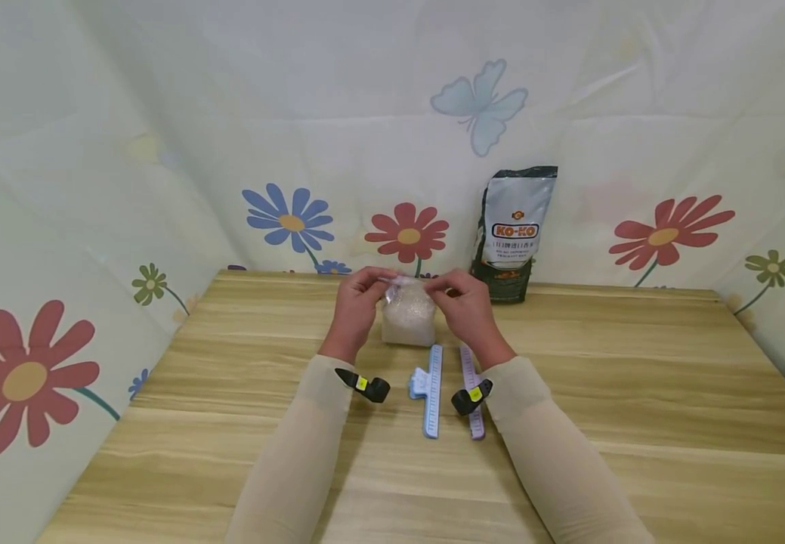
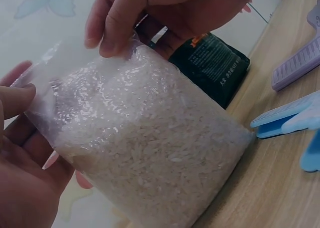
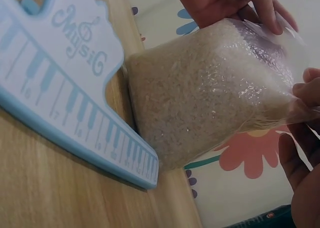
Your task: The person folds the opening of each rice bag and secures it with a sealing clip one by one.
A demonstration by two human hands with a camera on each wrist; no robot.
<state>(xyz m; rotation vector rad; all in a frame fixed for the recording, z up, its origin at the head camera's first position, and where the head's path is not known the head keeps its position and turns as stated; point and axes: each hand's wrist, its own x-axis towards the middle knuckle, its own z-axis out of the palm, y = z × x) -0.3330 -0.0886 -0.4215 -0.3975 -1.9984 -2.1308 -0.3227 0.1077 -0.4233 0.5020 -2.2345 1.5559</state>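
A clear plastic bag of rice [image 1: 409, 321] stands upright on the wooden table, its loose upper part raised between both hands. My left hand [image 1: 358, 308] pinches the left side of the bag's top between thumb and fingers. On the opposite side my right hand [image 1: 465, 308] pinches the other top corner. In the left wrist view, the rice [image 2: 155, 143] fills the lower bag and the film above it is slack and shiny. Close in front of the bag lies a blue clip [image 3: 85, 82] with piano keys and lettering printed on it. Beside that is a purple clip [image 1: 468, 370], partly hidden by the right wrist.
A dark green and silver KO-KO rice package [image 1: 516, 234] stands at the table's back edge, right of the hands. Behind the table [image 1: 242, 363] hangs a pale cloth [image 1: 338, 136] printed with flowers and a butterfly. Each sleeve carries a small black wrist camera [image 1: 365, 385].
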